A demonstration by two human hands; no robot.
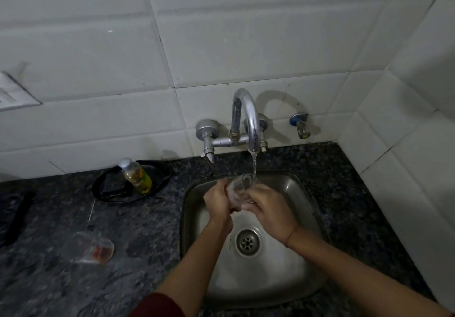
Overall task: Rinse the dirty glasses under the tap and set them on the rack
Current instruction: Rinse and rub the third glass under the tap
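Glass [242, 184] between left grip [218, 202], right grip [269, 209]

clear glass [240, 185] tilted over the sink [301, 193], mouth angled up to the running tap [246, 117], stream hitting its rim. left hand [218, 201] and right hand [270, 208] grip it. second glass [91, 247] on the worktop [147, 230], blurred, probably on its side, reddish residue inside.

Dark red sleeve [157, 304] at seven o'clock by the lower edge, ending partway up the arm behind the left hand [218, 201]. Thin dark thread [290, 235] looped round the wrist of the right hand [270, 208], at five o'clock.
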